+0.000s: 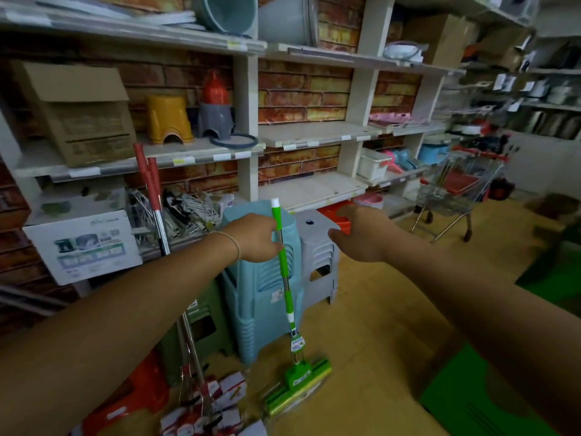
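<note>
Here, in the head view, we find the left hand [256, 237] wrapped round the upper shaft of the green mop [284, 265], fingers and thumb curled about it a little below the white cap. The mop stands almost upright, leaning slightly, with its sponge head [298, 383] resting on the floor [377, 341] right in front of the stack of blue stools [264, 297].

We take it that the high grip is there to steady the long pole. With the head planted on the floor, one hand near the top is enough to keep it from toppling.

The right hand [361, 236] holds nothing. Its fingers are spread and relaxed, stretched out towards the stack of grey stools [317, 250] that stands just beside the blue one, and we cannot tell whether it touches the top stool. We judge that it is reaching either for the shaft, to share the hold, or for the stools.

To the left, two red-handled mops [155, 190] lean against the shelf [188, 160], which suggests where such poles are kept. A shopping trolley [456, 190] stands well apart, towards the far right of the floor.
</note>
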The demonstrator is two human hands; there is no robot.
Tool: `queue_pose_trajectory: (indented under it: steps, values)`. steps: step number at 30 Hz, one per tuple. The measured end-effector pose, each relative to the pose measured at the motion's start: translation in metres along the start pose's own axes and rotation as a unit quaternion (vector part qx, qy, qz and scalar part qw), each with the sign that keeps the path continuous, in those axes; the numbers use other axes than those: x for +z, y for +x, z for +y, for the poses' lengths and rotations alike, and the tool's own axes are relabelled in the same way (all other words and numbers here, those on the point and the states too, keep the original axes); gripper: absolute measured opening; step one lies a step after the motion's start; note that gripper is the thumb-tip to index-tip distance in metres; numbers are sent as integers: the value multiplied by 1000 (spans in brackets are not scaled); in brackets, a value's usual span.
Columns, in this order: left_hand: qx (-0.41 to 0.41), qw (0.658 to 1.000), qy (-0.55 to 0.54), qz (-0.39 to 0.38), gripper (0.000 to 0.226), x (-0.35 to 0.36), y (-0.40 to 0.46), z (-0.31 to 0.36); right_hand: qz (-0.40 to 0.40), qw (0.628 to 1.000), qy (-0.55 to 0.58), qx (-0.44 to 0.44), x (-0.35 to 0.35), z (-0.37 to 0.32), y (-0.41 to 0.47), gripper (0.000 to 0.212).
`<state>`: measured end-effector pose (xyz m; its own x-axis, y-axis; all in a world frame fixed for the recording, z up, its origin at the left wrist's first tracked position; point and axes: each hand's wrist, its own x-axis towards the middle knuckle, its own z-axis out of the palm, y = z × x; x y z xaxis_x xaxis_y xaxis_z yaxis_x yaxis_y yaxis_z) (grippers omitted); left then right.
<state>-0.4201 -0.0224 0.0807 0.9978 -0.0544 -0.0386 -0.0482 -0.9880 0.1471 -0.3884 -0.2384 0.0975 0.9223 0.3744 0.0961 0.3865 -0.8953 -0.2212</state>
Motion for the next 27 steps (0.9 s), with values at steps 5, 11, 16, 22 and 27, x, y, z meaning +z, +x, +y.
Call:
queue_pose_trajectory:
  steps: [5, 11, 16, 22, 27]
  values:
    - [-3, 1000, -18, -7, 53, 8, 82, -23, -6, 1000, -2, -1, 19, 14, 74, 54]
    - [-3, 1000, -17, -20, 42, 3, 173, -48, -31, 999, 1, -8, 30, 31, 157, 56]
    - [-9, 999, -46, 12, 43, 17, 221, -66, -40, 999, 11, -25, 44, 36, 214, 58]
    - [-35, 998, -45, 15, 46, 37, 264, -84, -43, 997, 31, -56, 71, 36, 282, 58]
    - [-91, 995, -49, -9, 53, 58, 309, -97, -81, 992, 37, -93, 108, 50, 346, 59]
